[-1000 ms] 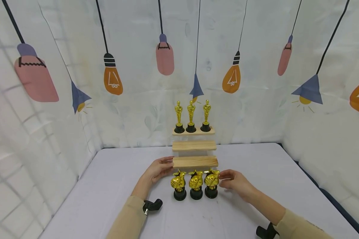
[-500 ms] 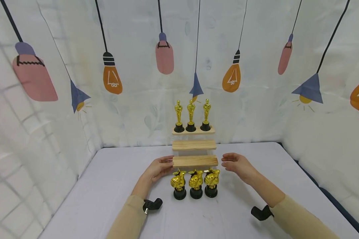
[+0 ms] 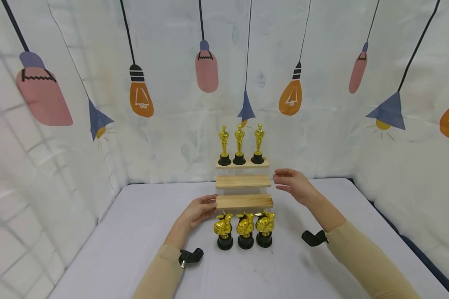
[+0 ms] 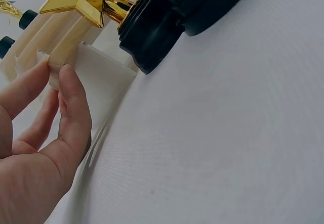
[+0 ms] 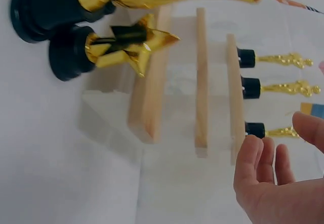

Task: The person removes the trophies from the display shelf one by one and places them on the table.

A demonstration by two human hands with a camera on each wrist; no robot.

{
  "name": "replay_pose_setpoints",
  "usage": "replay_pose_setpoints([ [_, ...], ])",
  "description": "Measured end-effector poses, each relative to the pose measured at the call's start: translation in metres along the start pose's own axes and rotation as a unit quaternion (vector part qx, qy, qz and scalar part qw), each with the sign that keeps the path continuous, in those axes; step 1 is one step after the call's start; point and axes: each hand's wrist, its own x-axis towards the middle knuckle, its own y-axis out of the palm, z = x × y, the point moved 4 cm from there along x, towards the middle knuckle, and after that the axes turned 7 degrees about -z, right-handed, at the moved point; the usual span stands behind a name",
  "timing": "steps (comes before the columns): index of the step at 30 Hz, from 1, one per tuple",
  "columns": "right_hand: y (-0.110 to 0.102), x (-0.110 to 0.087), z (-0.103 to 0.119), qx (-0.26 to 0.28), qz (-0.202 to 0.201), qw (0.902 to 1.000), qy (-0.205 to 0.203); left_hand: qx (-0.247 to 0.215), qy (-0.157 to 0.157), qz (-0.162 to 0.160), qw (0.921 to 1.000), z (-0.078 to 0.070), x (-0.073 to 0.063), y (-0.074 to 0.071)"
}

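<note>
A stepped display rack with wooden boards stands at the table's far side. My left hand (image 3: 198, 211) pinches the left end of its lowest board (image 3: 244, 202), thumb on one side and fingers on the other in the left wrist view. My right hand (image 3: 293, 187), fingers loosely bent and holding nothing, hovers beside the right end of the middle board (image 3: 243, 181). Three golden figure trophies (image 3: 240, 143) stand upright on the top board (image 5: 234, 82). Before the rack, three gold thumbs-up trophies (image 3: 245, 226) on black bases stand in a row, mostly hiding star trophies (image 5: 134, 47) behind them.
A white cloth covers the table (image 3: 142, 232). Around its back and sides hangs a pale curtain (image 3: 164, 141) printed with lamps and bulbs. Each wrist carries a black camera mount (image 3: 191, 256).
My right hand has risen from beside the rightmost thumbs-up trophy, past the lowest board, to the level of the middle board. The left hand stays at the lowest board's end.
</note>
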Motion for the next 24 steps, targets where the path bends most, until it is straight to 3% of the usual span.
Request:
replay_pose_setpoints([
  [11,-0.003,0.036,0.023,0.001,0.003,0.9999,-0.013,-0.007,-0.007,-0.002,0.9999,0.001,-0.001,0.001],
  [24,0.009,0.068,0.034,0.034,-0.009,0.9994,0.001,-0.011,-0.004,0.001,0.9999,0.001,0.001,0.000],
])
